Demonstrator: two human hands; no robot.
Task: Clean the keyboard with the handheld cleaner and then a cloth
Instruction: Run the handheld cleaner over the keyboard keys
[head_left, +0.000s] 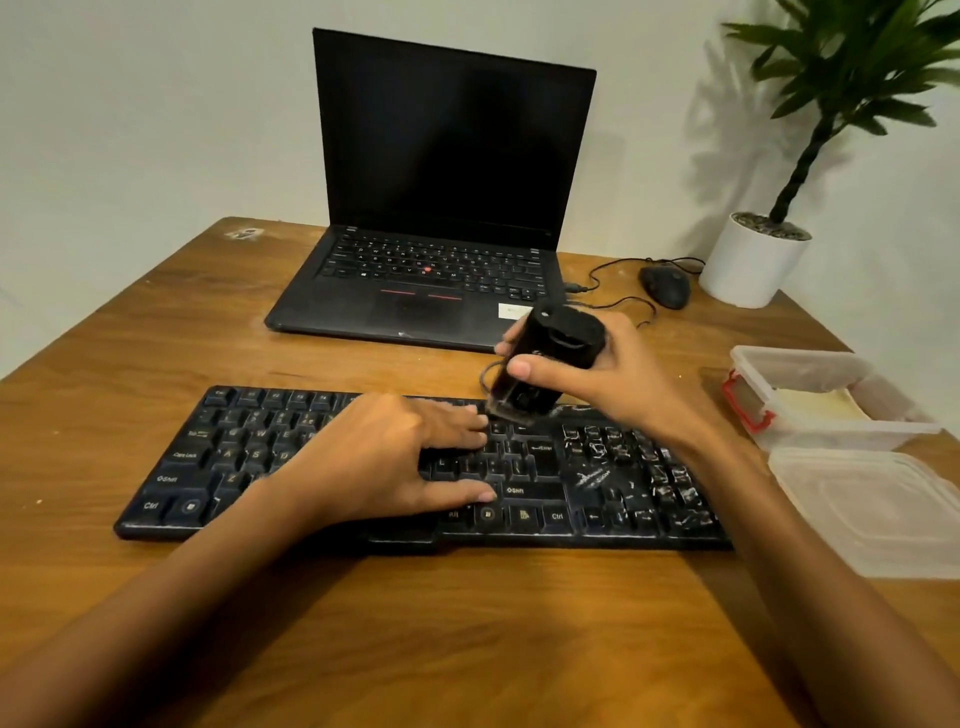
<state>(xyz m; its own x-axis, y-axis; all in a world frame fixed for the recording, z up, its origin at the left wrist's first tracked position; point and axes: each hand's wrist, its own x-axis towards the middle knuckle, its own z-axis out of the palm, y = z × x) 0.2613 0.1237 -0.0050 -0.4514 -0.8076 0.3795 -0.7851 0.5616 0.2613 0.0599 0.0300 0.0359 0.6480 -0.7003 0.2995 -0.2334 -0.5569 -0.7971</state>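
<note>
Head view: right hand (613, 374) grips the handheld cleaner (545, 358), its nozzle on the upper key rows of the keyboard (597, 483) on the bench (467, 623); left hand (384, 457) lies flat, fingers straight, steadying it. Vacuuming step; next, I'd guess, sweep toward the dusty right-hand keys.

Left hand (387, 457) lies flat with fingers straight, right hand (618, 374) curled gripping

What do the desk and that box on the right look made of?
Desk: wood or wood-look laminate, satin brown, with visible grain streaks. Box: translucent plastic, with slightly cloudy walls and a red clip. The loose lid beside it looks like the same plastic.
</note>
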